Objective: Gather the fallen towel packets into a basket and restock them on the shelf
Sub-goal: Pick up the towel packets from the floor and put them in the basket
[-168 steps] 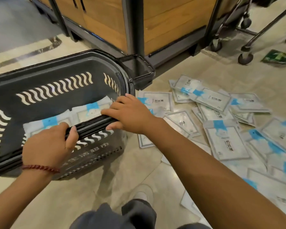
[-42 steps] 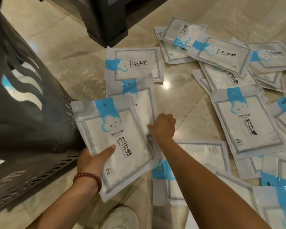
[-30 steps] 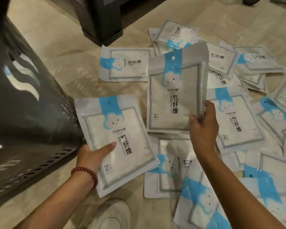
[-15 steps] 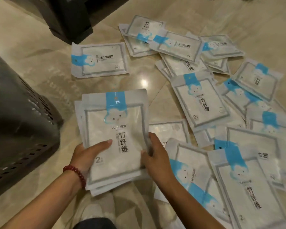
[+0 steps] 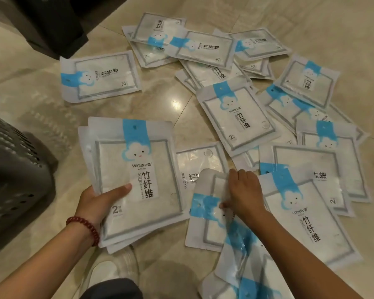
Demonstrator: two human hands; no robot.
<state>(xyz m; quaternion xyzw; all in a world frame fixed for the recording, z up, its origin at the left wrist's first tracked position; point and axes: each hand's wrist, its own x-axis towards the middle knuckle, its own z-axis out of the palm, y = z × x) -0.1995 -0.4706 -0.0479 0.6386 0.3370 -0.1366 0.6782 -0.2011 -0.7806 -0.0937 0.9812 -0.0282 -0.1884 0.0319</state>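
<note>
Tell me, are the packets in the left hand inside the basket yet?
Out. The left hand holds the stack of packets over the floor, beside the basket.

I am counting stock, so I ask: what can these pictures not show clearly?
Head view only:
basket: cut by left edge, inside hidden.
held stack in left hand: its top packet hides how many lie beneath.
floor packet: right hand covers its print.

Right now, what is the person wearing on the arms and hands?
No sleeves or gloves are in view. The left hand has a dark red bead bracelet round its wrist; the right hand wears nothing at its wrist.
</note>
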